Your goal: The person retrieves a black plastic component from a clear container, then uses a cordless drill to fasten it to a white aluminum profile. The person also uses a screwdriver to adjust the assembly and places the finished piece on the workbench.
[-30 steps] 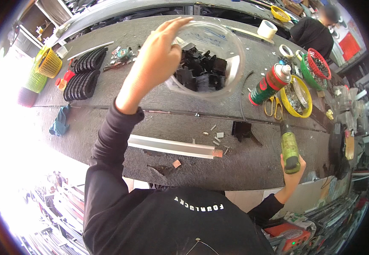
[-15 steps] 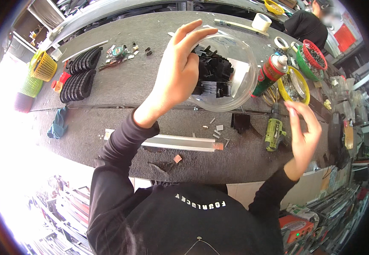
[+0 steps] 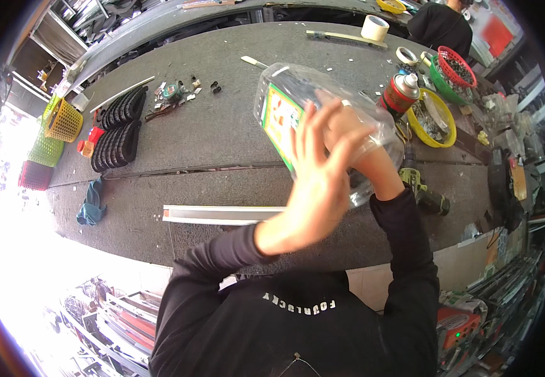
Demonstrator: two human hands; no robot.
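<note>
A clear plastic jar [image 3: 322, 78] with a green-edged, picture-printed label [image 3: 280, 122] lies tilted over the middle of the bench, its mouth toward me on the right. My right hand [image 3: 346, 129] reaches in through the mouth up to the wrist. Its fingers are blurred behind the plastic, so their grip cannot be made out. In front of the jar, my left hand [image 3: 319, 188] has its fingers spread and lies against the jar near the rim. Below the left wrist, a long white channel strip [image 3: 222, 215] rests on the bench.
Right of the jar stand a red spray can [image 3: 399, 95], a yellow basket [image 3: 449, 129] of small parts and a green cordless drill [image 3: 414, 179]. Black ribbed pieces [image 3: 115, 147] and a blue cloth [image 3: 91, 204] lie left. Another person [image 3: 442, 26] sits far right.
The jar has tipped from mouth-up onto its side, bringing its label into view. My right hand has moved left into it. The left hand has come down and right across its front.
</note>
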